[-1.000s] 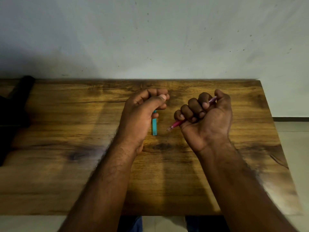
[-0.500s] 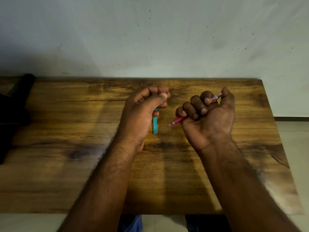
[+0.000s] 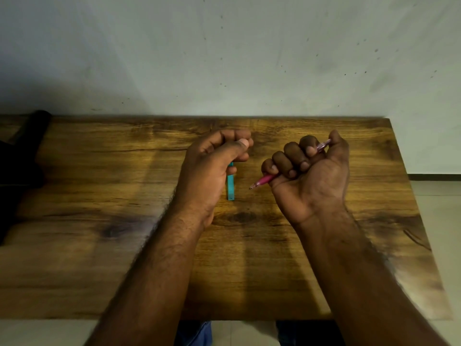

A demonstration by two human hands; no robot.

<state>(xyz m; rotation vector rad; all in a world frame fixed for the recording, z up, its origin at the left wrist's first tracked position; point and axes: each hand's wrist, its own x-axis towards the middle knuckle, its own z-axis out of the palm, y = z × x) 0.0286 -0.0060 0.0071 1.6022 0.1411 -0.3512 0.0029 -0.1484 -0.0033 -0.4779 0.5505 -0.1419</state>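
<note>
From my remote seat the biggest thing in view is the wooden worktop, set against a pale wall, with a dark object at its left edge that I cannot identify. Both of the person's hands hang over the middle of it. The left hand has its fingers curled into a fist round a teal pen part, a cap or barrel, I cannot tell which; only its lower end shows, pointing straight down, and whether it touches the wood is unclear. The right hand, palm up, has all its fingers curled tight round a pink pen, tip aimed left toward the teal piece, the clear end poking out by the thumb. The 2 parts sit near but apart. I see 2 risks. The exposed tip could jab the left hand or mark the wood if the hands close in off-line. The fist grips also hide most of each part, so alignment is mostly guesswork, and a loosened grip would drop the small teal piece, which may roll off the edge.
</note>
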